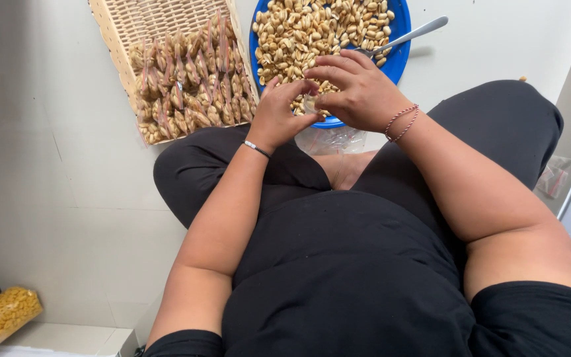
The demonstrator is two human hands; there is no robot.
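While both hands meet over the near rim of the blue bowl [396,56], the left hand [279,116] pinches a small clear plastic bag [308,104] with fingertips pressed together, and the right hand [358,89] curls over it, fingers bunched at the bag's mouth. Peanuts [312,26] fill the bowl just beyond the knuckles, a metal spoon [408,35] resting among them past the right hand. Off beyond the left hand sits a wicker tray [160,20] holding small packed peanut bags [190,82].
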